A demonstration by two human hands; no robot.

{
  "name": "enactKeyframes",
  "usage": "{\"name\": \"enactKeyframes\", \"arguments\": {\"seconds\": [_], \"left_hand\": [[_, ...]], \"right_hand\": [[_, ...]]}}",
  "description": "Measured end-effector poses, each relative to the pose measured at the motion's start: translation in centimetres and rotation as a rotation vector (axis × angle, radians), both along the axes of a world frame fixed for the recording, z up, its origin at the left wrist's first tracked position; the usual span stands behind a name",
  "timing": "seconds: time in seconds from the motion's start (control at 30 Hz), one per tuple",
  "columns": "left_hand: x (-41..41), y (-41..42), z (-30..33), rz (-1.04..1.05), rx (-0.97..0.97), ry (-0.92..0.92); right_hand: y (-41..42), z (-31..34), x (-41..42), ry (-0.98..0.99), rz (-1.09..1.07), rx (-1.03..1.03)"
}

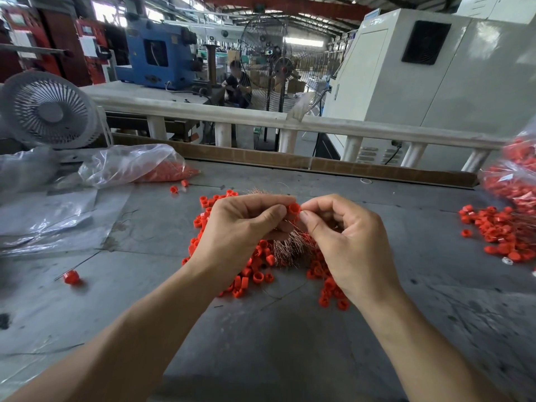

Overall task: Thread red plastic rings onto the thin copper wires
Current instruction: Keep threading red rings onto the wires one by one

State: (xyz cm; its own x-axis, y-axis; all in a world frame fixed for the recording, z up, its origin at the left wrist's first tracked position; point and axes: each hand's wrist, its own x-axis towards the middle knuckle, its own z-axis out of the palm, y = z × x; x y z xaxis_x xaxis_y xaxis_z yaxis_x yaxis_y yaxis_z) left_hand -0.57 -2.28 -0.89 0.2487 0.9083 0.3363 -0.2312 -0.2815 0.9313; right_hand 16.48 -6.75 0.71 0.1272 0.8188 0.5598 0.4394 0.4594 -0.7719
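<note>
Grey and scratched, the flat metal worktable (290, 358) fills the lower half of the frame, with a big factory hall behind it. Near the middle lies a heap of small red plastic rings (255, 271) around a bundle of thin copper wires (290, 250). These loose rings are not on wires yet, so a lot of work looks left. At the right edge sits a pile of red rings with wires in them (501, 230), which look done. One more loose red ring (71, 277) lies alone at lower left.

Just above the heap, the left hand (240, 227) pinches a single red ring (293, 210) between thumb and finger. The right hand (348, 239) has its fingers curled and pinches something very thin next to that ring, likely a wire, too fine to be sure.
</note>
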Motion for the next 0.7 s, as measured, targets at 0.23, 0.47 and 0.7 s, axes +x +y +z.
{"name": "enactKeyframes", "arguments": {"seconds": [0.23,0.47,0.7], "left_hand": [[0.03,-0.12,0.2,0.008,-0.018,0.006],[-0.05,-0.14,0.4,0.013,-0.018,0.023],[0.0,-0.28,0.57,0.021,-0.028,0.019]], "right_hand": [[0.01,-0.06,0.04,-0.004,0.007,-0.001],[-0.03,-0.11,0.05,-0.012,0.017,0.004],[-0.01,-0.1,-0.07,-0.002,0.027,0.006]]}}
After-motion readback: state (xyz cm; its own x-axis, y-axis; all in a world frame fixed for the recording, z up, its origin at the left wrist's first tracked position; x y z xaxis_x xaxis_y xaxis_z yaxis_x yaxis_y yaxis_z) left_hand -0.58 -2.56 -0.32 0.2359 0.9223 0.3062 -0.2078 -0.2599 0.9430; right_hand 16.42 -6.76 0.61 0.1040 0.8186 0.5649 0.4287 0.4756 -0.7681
